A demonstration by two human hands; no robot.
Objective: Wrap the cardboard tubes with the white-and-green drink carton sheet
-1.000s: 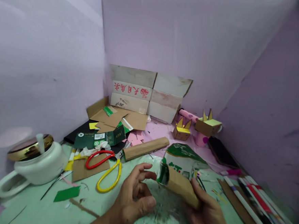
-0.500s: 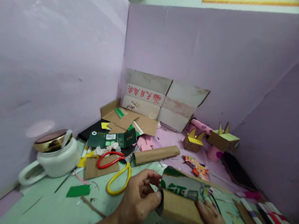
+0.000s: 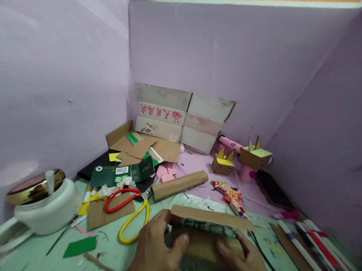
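Note:
Low in the head view, a piece of brown cardboard [image 3: 202, 246] with green print on its inner face is bent into an open folded shape. My left hand [image 3: 160, 247] grips its left end, thumb on the near panel and fingers behind. At the other end, my right hand [image 3: 248, 260] holds it the same way. The far flap stands raised above the printed face. Just beyond lies a rolled cardboard tube [image 3: 180, 186]. To the left of my left hand are scissors [image 3: 132, 216] with one red and one yellow handle.
A white mug [image 3: 44, 206] with a gold-rimmed lid stands left. Behind are cardboard scraps [image 3: 143, 145] and an upright printed carton [image 3: 182, 117]. Small cardboard boxes with yellow ears [image 3: 224, 161], a colourful patterned piece [image 3: 228, 192], a black phone-like object [image 3: 273, 189] and several markers [image 3: 325, 244] lie right.
The cardboard has turned and its far flap has folded up and over, hiding much of the green print. Both hands now press its ends. The whole view has shifted slightly.

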